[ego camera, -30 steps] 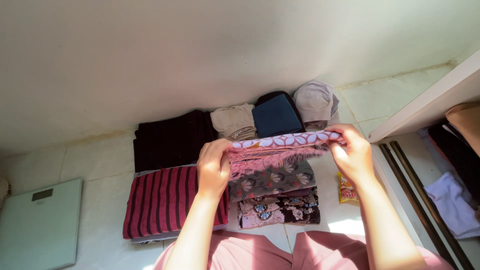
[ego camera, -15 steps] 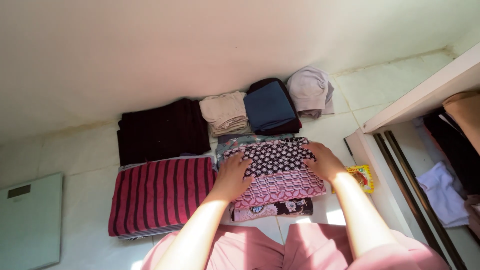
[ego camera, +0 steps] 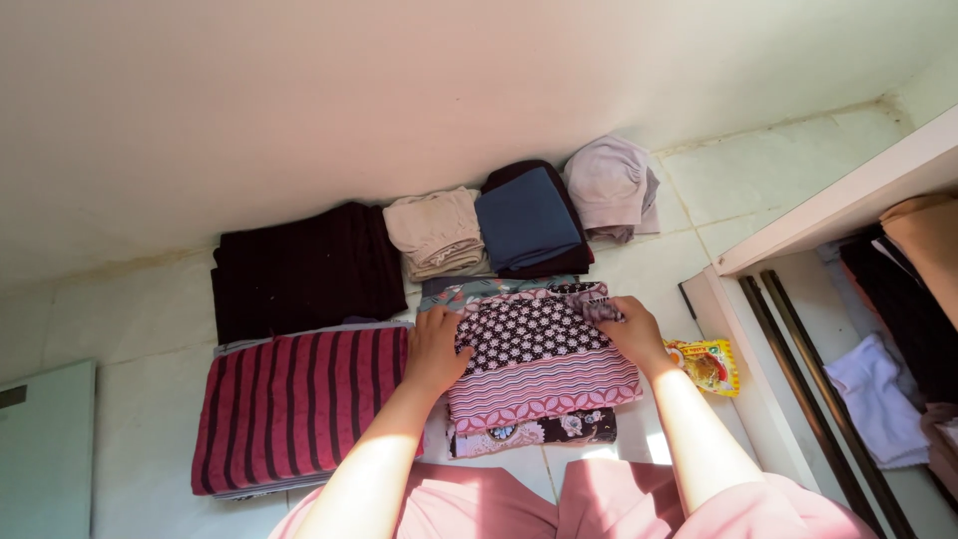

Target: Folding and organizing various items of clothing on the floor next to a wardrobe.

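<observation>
A home: folded clothes [ego camera: 299, 265] on tiled floor [ego camera: 728, 190] beside a wardrobe [ego camera: 878, 299].

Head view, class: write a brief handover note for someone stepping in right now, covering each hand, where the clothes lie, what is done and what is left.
Left hand: flat on the left edge of the patterned folded cloth.
Right hand: pinching that cloth's far right corner.
The cloth tops a small stack on the tiled floor, beside the red striped fold.
Done: black fold, beige fold, blue fold and grey bundle lie along the wall.
Left: probably squaring that corner; clothes remain in the wardrobe.
</observation>
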